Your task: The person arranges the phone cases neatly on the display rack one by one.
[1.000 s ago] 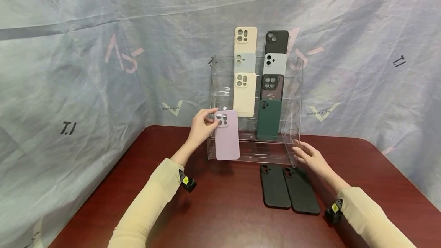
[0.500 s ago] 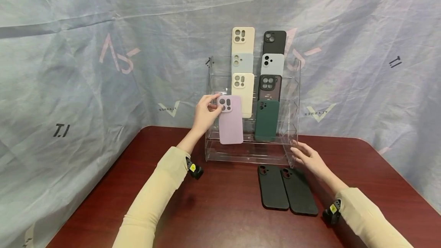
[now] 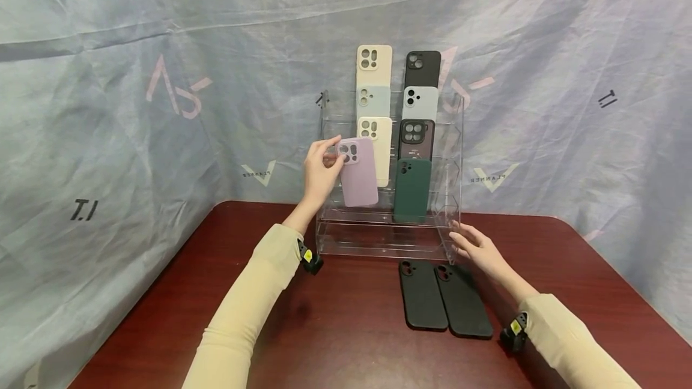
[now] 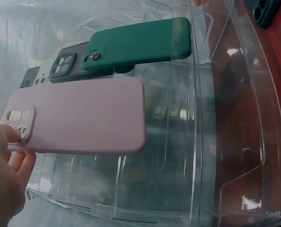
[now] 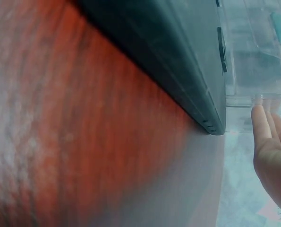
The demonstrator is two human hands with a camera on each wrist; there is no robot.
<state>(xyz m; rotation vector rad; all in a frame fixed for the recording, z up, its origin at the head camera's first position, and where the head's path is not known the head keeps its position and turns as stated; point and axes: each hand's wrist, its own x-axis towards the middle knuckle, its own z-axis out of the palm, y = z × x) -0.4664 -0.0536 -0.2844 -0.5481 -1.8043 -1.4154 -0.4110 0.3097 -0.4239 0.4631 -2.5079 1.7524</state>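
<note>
My left hand (image 3: pixel 320 174) pinches a lilac phone case (image 3: pixel 359 176) by its camera-cutout corner, thumb on the front face. The case hangs in front of a tiered clear acrylic rack (image 3: pixel 351 251), overlapping a cream phone case (image 3: pixel 383 149) in the head view. In the left wrist view the lilac case (image 4: pixel 88 116) lies over the rack's lower tiers, beside a green phone case (image 4: pixel 135 45). My right hand (image 3: pixel 478 250), fingers extended, has its fingertips at the rack's lower right side. Two black phone cases (image 3: pixel 423 299) lie on the table just left of that hand.
Higher in the rack stand another cream case (image 3: pixel 374 65), a pale blue one (image 3: pixel 374 101), a black one (image 3: pixel 423 68), a white one (image 3: pixel 420 102) and a dark-framed one (image 3: pixel 417 140). A grey cloth backdrop (image 3: pixel 259 77) rises behind the dark red table (image 3: pixel 346 329).
My left hand has lifted the lilac case from low at the rack's front up to the middle tiers, and the case now tilts slightly. My right hand stays at the rack's side.
</note>
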